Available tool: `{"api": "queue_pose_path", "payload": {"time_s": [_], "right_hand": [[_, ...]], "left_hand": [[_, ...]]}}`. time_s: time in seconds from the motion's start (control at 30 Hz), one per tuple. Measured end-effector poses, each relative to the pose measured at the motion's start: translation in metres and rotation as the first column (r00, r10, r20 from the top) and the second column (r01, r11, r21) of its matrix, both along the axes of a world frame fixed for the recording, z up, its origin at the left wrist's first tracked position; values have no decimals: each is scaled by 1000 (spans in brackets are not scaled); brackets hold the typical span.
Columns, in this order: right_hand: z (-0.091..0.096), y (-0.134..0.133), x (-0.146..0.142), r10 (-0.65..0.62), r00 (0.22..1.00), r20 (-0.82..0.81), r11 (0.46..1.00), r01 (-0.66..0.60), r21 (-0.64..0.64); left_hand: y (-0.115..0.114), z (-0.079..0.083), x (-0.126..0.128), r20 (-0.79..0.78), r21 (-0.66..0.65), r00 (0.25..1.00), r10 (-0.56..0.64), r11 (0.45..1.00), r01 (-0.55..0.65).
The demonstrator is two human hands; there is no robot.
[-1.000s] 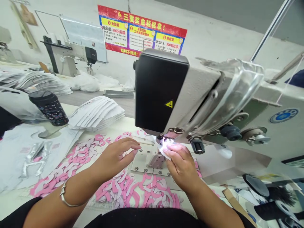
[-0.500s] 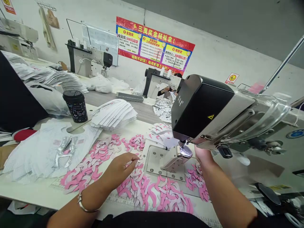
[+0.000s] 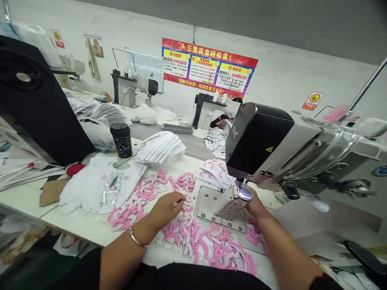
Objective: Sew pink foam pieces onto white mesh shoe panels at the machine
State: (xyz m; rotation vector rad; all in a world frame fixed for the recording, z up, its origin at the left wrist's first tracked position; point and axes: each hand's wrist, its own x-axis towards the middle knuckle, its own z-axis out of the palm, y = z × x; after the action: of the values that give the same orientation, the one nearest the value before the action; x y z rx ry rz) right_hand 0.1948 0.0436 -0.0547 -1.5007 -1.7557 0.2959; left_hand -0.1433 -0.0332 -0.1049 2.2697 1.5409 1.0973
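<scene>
Facing an industrial sewing machine head (image 3: 260, 151), the person reaches both arms over a cream desk (image 3: 75, 225). The left hand (image 3: 165, 210) sits with its fingers curled loosely together, their tips down at a heap of pink-and-white crescent foam pieces (image 3: 183, 229); whether they pinch a piece, I cannot tell. A metal bangle (image 3: 135, 237) circles that wrist. The right hand (image 3: 255, 205) is blurred, and its fingers are hidden behind the chrome presser foot (image 3: 240, 197), so its grip cannot be made out.

The foot stands over a steel plate (image 3: 207, 205) set into the desk. The crescents lie in loose heaps on both sides of that plate and in front of it, with more beyond the left hand. Behind the plate lies a fan of white pieces with pink marks (image 3: 216, 173).

Farther left, a black tumbler (image 3: 121, 140) stands closed, so its contents are hidden, beside a fanned white stack (image 3: 160, 149). A crinkled silver foil piece (image 3: 111, 187) lies on a white cut sheet (image 3: 96, 187). White plastic bags (image 3: 145, 114) sit on the far bench, their contents unreadable. A co-worker (image 3: 222, 121) at a distant machine is mostly hidden by the machine head.
</scene>
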Motion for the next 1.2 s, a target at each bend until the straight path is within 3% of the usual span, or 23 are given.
{"api": "queue_pose_path", "payload": {"time_s": [0.13, 0.27, 0.33, 0.43, 0.5, 0.6, 0.8, 1.03, 1.2], "right_hand": [[-17, -28, 35, 94, 995, 23, 988, -91, -125], [-37, -76, 73, 22, 1000, -20, 986, -25, -167], [-51, -101, 87, -33, 999, -39, 983, 26, -182], [-73, -129, 101, -144, 988, -53, 974, 132, -182], [-84, -137, 105, -161, 986, -43, 975, 152, -161], [-92, -135, 104, -96, 995, -24, 986, 92, -140], [-96, -129, 102, 3, 1000, -23, 994, -6, -112], [-97, -132, 103, 42, 999, -28, 992, -45, -116], [-94, -132, 99, 74, 997, -31, 990, -77, -122]], "left_hand": [[2, 1, 1, -51, -14, 993, 105, 994, -106], [6, 12, -22, -136, -14, 931, 339, 939, -344], [6, 19, -45, -191, -11, 854, 484, 869, -495], [3, 26, -85, -273, -32, 693, 667, 714, -700], [1, 25, -107, -338, -94, 621, 708, 631, -770], [-1, 22, -127, -424, -165, 586, 691, 577, -800], [-1, 37, -137, -478, -222, 583, 657, 552, -804], [5, 41, -122, -423, -233, 568, 706, 521, -821], [-5, 57, -113, -240, -291, 637, 733, 572, -767]]}}
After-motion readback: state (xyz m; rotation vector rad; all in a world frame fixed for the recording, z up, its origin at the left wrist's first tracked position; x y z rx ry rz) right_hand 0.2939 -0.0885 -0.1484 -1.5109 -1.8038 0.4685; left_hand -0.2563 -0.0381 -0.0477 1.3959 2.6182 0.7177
